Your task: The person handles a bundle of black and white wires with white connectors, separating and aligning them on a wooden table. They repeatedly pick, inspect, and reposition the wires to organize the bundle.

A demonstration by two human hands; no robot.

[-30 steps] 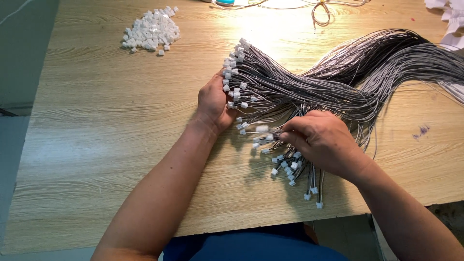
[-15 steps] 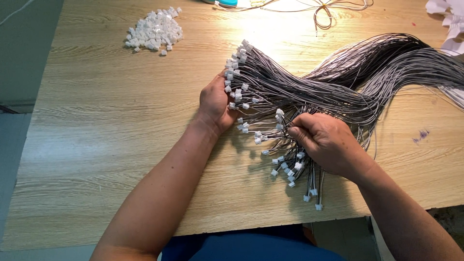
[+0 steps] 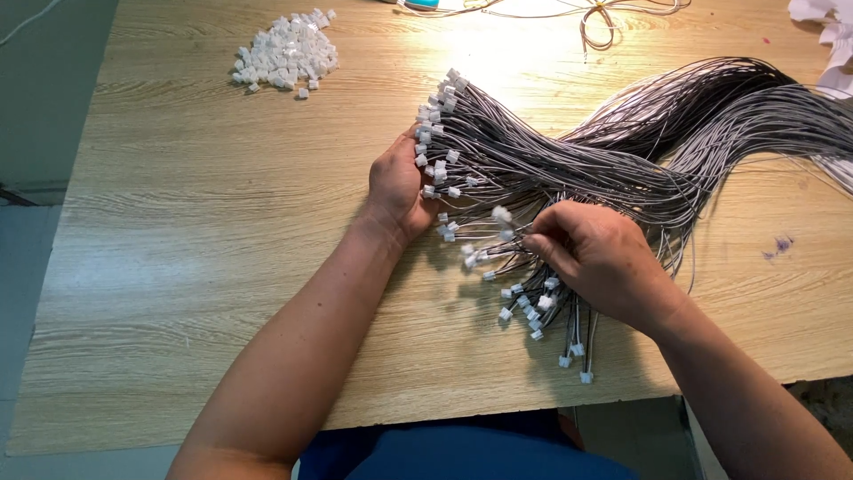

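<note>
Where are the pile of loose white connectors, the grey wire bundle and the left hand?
pile of loose white connectors (image 3: 286, 52), head view, pile's middle.
grey wire bundle (image 3: 622, 156), head view, mid-length strands.
left hand (image 3: 397, 188), head view, back of hand.

Both hands (image 3: 400, 187) (image 3: 595, 258) — grey wire bundle (image 3: 622, 151), wooden table (image 3: 222, 222)

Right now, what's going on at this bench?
A person is working through a big bundle of grey wires tipped with small white connectors, spread on a wooden table. The left hand rests against the connector ends, while the right hand pinches a few wires. A pile of loose white connectors sits at the far left.
</note>
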